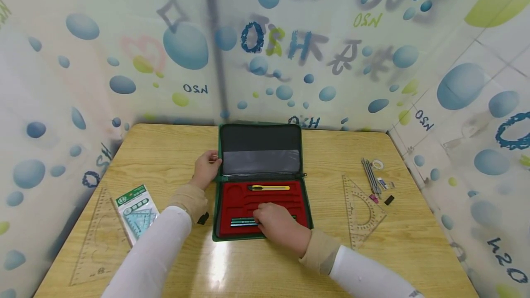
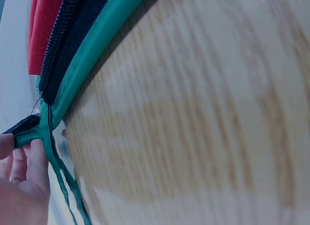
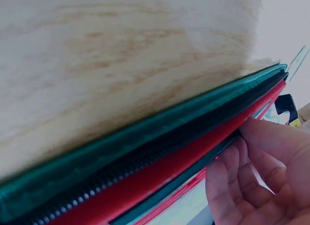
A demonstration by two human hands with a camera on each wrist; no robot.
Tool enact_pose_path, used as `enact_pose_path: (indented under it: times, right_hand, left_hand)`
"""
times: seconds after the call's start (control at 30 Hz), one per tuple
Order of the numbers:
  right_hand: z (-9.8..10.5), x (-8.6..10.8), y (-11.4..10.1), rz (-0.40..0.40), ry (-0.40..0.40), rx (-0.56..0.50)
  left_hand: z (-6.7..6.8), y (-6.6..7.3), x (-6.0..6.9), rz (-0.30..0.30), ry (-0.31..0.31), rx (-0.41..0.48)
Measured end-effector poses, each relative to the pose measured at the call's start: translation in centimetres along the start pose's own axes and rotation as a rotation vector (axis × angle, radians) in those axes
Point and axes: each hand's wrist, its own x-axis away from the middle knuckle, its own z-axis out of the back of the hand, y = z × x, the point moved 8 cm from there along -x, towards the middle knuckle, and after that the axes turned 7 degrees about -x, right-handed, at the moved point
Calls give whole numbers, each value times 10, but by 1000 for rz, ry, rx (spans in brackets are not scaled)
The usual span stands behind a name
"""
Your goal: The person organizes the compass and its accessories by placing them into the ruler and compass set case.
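A green zippered case (image 1: 216, 215) lies open on the table, its black lid (image 1: 261, 137) folded back with a clear pocket. My left hand (image 1: 205, 169) is at the lid's left edge; in the left wrist view its thumb and fingers pinch the green edging (image 2: 29, 136). Over the red molded tray (image 1: 236, 203), my right hand (image 1: 277, 222) has its fingertips on dark green pencils (image 1: 242, 221) in the front slot. The right wrist view shows finger and thumb pinching a pencil (image 3: 169, 186). A yellow utility knife (image 1: 271, 188) sits in the tray's rear slot.
On the left are a clear set square (image 1: 99, 238) and a packaged ruler set (image 1: 136, 210). To the right lie a set square with a protractor cutout (image 1: 360, 210), metal compasses (image 1: 370, 176), a tape roll (image 1: 377, 164) and a black block (image 1: 389, 200). A patterned curtain stands behind the table.
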Motion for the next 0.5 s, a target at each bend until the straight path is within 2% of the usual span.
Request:
enact_pose_path:
  times: [0.5]
  right_hand:
    - [-5, 3, 3, 7, 29, -6]
  left_hand:
    - [0, 0, 0, 2, 7, 9]
